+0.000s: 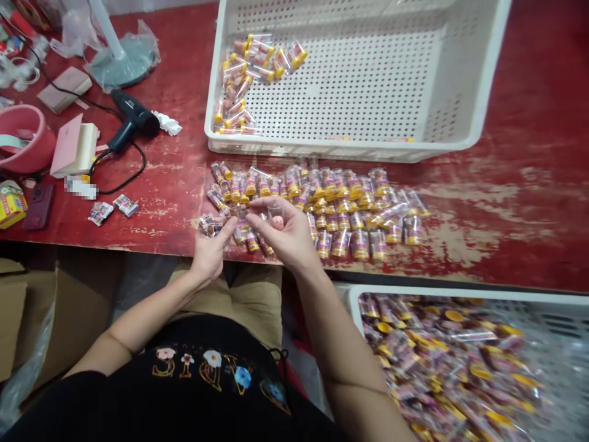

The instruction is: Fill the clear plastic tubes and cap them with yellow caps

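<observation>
At the near edge of the red table (529,184), my left hand (209,248) holds a small clear tube (209,225) with its fingers closed round it. My right hand (285,230) pinches another small clear tube with a pinkish cap (276,216) just beside it. Both hands hover over a spread of several small clear tubes with yellow caps (350,202) lying on the table.
A white perforated basket (483,92) with several tubes (251,73) stands behind the spread. A second basket (460,368), full of tubes, sits low at my right. At left lie a black glue gun (131,120), a pink bowl (32,150), small boxes and a fan base (119,61).
</observation>
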`<action>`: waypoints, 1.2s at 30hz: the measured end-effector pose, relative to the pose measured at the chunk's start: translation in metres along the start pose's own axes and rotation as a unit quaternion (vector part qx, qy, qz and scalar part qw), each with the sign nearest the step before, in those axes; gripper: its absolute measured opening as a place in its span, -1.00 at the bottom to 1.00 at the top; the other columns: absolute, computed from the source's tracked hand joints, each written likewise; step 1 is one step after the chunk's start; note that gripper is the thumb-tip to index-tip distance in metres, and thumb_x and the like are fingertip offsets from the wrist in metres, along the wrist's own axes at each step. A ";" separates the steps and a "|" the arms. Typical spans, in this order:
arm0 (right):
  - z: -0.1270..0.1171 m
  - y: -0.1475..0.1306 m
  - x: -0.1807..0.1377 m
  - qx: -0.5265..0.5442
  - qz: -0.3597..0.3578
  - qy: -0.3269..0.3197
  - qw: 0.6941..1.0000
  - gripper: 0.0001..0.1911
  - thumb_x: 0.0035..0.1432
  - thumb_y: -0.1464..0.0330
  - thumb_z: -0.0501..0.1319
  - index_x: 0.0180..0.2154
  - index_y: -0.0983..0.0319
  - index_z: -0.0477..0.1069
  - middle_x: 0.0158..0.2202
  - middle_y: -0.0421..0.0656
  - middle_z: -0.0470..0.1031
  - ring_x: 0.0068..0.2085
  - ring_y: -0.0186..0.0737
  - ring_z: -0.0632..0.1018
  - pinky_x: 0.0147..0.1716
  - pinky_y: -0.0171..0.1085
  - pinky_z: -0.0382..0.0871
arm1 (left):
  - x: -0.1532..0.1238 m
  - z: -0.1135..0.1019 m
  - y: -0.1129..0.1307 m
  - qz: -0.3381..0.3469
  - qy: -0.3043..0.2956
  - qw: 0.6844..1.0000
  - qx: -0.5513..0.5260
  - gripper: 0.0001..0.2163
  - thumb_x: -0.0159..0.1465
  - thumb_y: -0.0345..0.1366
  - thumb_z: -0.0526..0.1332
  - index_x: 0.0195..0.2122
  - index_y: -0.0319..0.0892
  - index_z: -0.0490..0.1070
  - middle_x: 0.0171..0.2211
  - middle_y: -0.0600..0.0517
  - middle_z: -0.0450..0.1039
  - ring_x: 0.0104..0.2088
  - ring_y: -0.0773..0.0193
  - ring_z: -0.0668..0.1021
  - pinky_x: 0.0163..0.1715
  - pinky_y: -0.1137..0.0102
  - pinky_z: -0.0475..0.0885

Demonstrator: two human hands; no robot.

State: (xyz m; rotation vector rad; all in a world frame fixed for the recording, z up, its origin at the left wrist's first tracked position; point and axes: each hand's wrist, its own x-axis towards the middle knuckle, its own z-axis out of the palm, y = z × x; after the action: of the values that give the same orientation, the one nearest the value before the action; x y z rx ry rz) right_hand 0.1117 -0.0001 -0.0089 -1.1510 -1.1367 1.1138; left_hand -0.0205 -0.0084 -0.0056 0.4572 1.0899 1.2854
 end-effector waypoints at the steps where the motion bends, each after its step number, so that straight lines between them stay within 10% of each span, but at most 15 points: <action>1: 0.002 0.003 -0.003 0.011 0.011 0.001 1.000 -0.58 -0.11 0.11 0.50 -0.26 0.21 0.53 -0.35 -0.21 0.56 -0.36 -0.34 0.53 -0.35 -0.32 0.48 | -0.001 0.001 0.000 -0.010 0.005 1.000 -0.010 -0.61 -0.15 -0.26 0.60 -0.47 -0.24 0.40 -0.63 0.23 0.30 -0.66 0.58 0.24 -0.68 0.58 0.06; 10: -0.016 0.021 -0.026 0.055 0.043 0.034 0.997 -0.59 0.18 0.04 0.29 -0.05 0.14 0.42 -0.42 -0.29 0.39 -0.47 -0.39 0.39 -0.47 -0.37 0.36 | 0.002 0.012 0.011 -0.117 0.015 0.990 -0.083 -0.59 -0.12 -0.32 0.59 -0.44 -0.27 0.35 -0.53 0.20 0.30 -0.59 0.61 0.30 -0.70 0.66 -0.02; 16: -0.013 0.019 -0.067 -0.057 -0.069 0.088 0.992 -0.57 0.22 0.24 0.30 0.10 0.13 0.34 -0.09 -0.11 0.45 -0.13 -0.26 0.54 -0.08 -0.24 0.52 | 0.000 0.015 0.013 -0.172 0.014 0.979 -0.108 -0.64 -0.02 -0.30 0.56 -0.37 -0.28 0.38 -0.48 0.17 0.29 -0.57 0.62 0.30 -0.72 0.68 -0.01; 28: -0.010 0.012 -0.079 -0.235 -0.210 0.171 0.933 -0.66 0.13 0.42 0.37 -0.03 0.08 0.52 -0.17 -0.10 0.57 -0.14 -0.13 0.59 -0.08 -0.10 0.54 | -0.015 0.016 0.001 -0.123 -0.043 0.991 -0.019 -0.58 -0.06 -0.18 0.56 -0.31 -0.21 0.40 -0.51 0.17 0.36 -0.58 0.55 0.40 -0.71 0.65 -0.01; 33: -0.014 0.006 -0.088 -0.177 -0.171 0.065 0.967 -0.46 0.27 0.48 0.21 0.23 -0.02 0.40 0.09 -0.06 0.49 0.08 -0.09 0.55 0.07 -0.03 0.51 | -0.016 0.015 0.003 -0.108 -0.063 0.992 -0.015 -0.51 -0.16 -0.19 0.60 -0.32 -0.21 0.38 -0.55 0.20 0.34 -0.60 0.56 0.39 -0.72 0.66 -0.01; 36: -0.014 0.007 -0.088 -0.141 -0.168 0.106 0.970 -0.41 0.25 0.51 0.22 0.23 -0.09 0.38 0.07 -0.10 0.49 0.02 -0.15 0.58 -0.03 -0.10 0.55 | -0.020 0.014 0.002 -0.101 -0.094 0.990 0.007 -0.50 -0.14 -0.20 0.60 -0.24 -0.19 0.44 -0.54 0.20 0.35 -0.62 0.56 0.37 -0.73 0.65 0.00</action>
State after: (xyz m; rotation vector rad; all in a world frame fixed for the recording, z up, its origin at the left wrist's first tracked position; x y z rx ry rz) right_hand 0.1175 -0.0881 -0.0230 -1.2064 -1.2893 0.5674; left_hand -0.0080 -0.0221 0.0106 0.4557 0.9603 1.0353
